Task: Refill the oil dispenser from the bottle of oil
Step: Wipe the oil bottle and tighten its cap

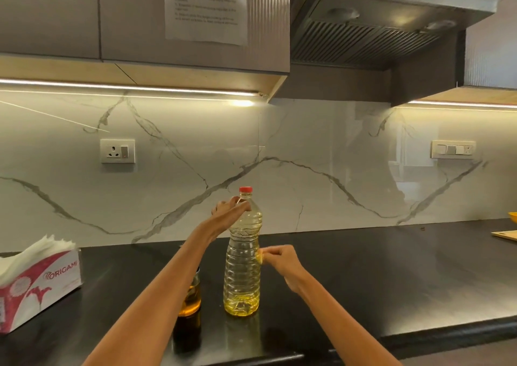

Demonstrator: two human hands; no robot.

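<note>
**Oil bottle held at the neck and the side**

A tall clear plastic bottle of oil (242, 256) is stood upright on the black tabletop (363, 276), near the middle. Its body is ribbed, and a red cap (246, 189) is seen on top, still on. Yellow oil is seen most strongly at the bottom, and the rest looks pale and see-through.

The bottle's neck, just under the cap, is touched by the left hand (228, 214). Its fingers are bent around the neck, so its grip looks closed on the bottle. The right hand (281, 262) is placed against the bottle's right side, about halfway up. Its fingertips are pinched narrow at the plastic there, but what is pinched cannot be told.

The oil dispenser (190, 298) is stood just beside the bottle, on its left. It is partly hidden behind the left arm. Amber oil is seen inside its glass.

A box of paper napkins (36, 279) is set at the far left of the tabletop. A wall socket (117, 151) is fixed on the marble wall behind.
</note>
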